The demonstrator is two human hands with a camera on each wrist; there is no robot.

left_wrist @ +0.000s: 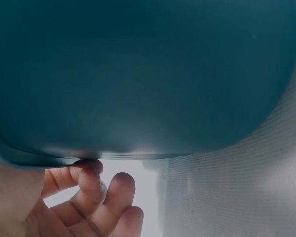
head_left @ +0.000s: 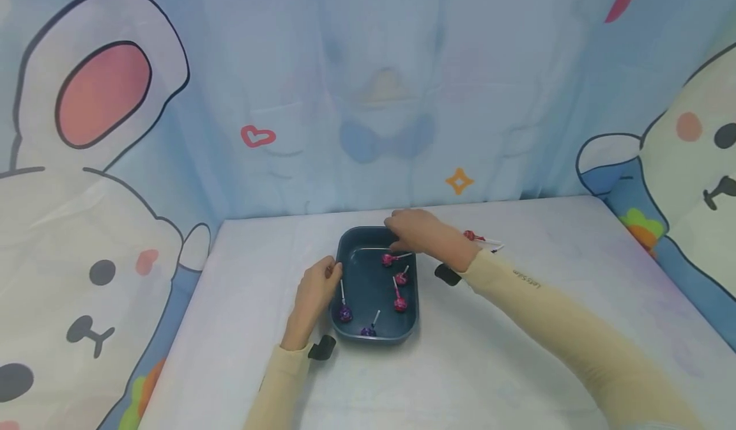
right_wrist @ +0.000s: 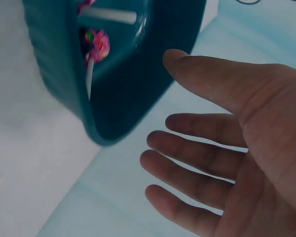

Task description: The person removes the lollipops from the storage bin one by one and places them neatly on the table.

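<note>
A dark teal tray point(head_left: 370, 289) holds several lollipops. Two purple ones, a left lollipop point(head_left: 345, 314) and a front lollipop point(head_left: 368, 331), lie toward its near end. Three pink ones lie along its right side: the far one point(head_left: 388, 259), the middle one point(head_left: 401, 278) and the near one point(head_left: 400, 303). My left hand point(head_left: 316, 292) pinches the tray's left rim; part of its grip is hidden in the left wrist view. Over the far right corner is my right hand point(head_left: 422, 230), its fingers point(right_wrist: 192, 153) extended outside the wall and its thumb point(right_wrist: 202, 74) across the rim.
A red lollipop point(head_left: 473, 236) lies on the white table point(head_left: 276, 251) beyond my right wrist, with white sticks beside it. Behind the table hangs a light blue printed curtain point(head_left: 310, 98). A black wrist device point(head_left: 322, 348) sits by my left wrist.
</note>
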